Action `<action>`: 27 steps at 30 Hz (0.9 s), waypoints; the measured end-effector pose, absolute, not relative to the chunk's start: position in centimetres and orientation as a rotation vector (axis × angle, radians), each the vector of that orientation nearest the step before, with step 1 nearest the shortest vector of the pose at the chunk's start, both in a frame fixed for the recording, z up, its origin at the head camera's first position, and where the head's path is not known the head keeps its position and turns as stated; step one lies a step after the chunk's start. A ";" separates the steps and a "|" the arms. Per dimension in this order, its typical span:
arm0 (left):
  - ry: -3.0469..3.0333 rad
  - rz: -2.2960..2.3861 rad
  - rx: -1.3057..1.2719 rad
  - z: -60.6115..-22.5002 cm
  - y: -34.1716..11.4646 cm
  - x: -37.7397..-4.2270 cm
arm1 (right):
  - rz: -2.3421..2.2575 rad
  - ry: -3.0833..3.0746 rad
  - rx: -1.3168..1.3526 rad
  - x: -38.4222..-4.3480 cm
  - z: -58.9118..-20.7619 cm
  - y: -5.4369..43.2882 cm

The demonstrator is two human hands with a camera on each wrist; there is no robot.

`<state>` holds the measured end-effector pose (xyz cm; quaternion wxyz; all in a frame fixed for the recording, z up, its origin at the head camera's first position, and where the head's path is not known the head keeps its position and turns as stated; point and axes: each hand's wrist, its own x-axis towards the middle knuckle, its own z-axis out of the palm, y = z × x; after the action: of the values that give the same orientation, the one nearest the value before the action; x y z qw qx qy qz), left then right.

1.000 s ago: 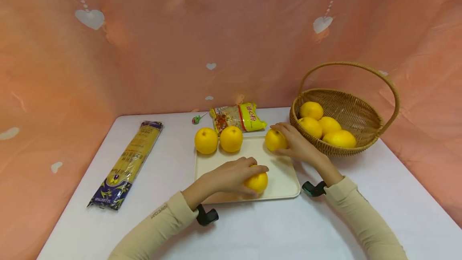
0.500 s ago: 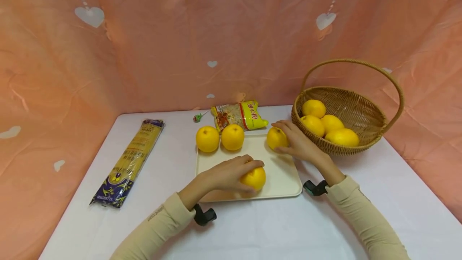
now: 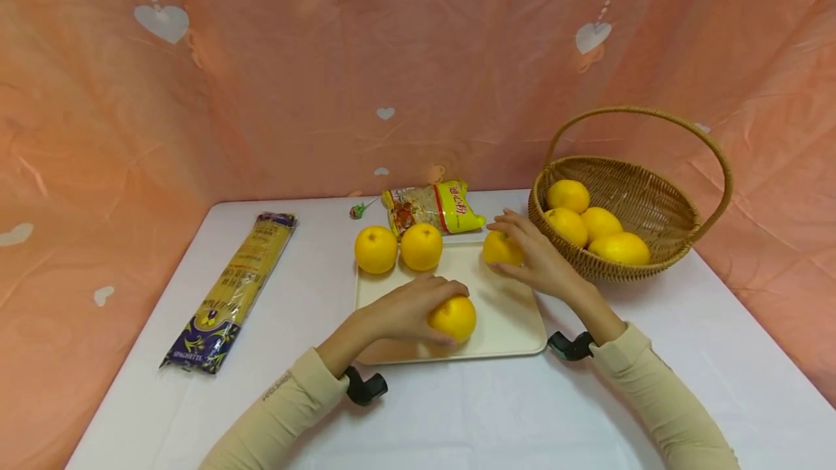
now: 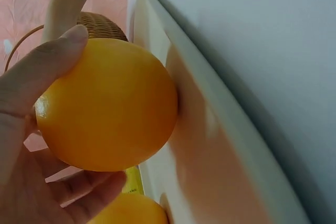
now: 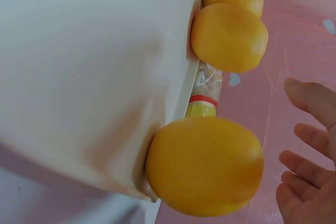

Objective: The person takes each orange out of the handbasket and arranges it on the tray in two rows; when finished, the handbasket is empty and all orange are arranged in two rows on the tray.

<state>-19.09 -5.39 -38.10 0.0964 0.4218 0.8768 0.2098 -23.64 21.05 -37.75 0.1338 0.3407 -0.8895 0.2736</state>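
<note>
My left hand (image 3: 413, 310) holds an orange (image 3: 455, 318) over the front middle of a cream tray (image 3: 509, 336). In the left wrist view, the thumb lies along one side of that orange (image 4: 107, 106) and the fingers bend around the other. My right hand (image 3: 537, 258) hovers by another orange (image 3: 499, 251) at the tray's back right corner. The right wrist view shows a gap between this right hand (image 5: 310, 166) and the nearby orange (image 5: 205, 166), its fingers loosely bent. Two more oranges, one left (image 3: 375, 249) and one right (image 3: 421, 246), sit at the tray's back left.
A wicker basket (image 3: 653, 198) with several yellow fruits (image 3: 619, 248) stands at the back right. Behind the tray lie a yellow food packet (image 3: 434, 209) and a lollipop (image 3: 356, 211). A spaghetti pack (image 3: 231, 292) lies on the left of the white table (image 3: 483, 412).
My left hand has shifted slightly left along with its orange. My right hand has lifted a little off the orange at the back right, its fingers spreading wider.
</note>
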 end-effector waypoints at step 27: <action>2.626 1.471 1.043 -39.6 -6.6 -20.7 | 1.391 -2.648 1.266 -21.8 -38.4 18.3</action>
<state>-20.71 -6.61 -39.64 -0.0222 0.3272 0.8242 0.4617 -21.77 18.27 -38.40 -0.0533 0.3892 -0.8141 0.4276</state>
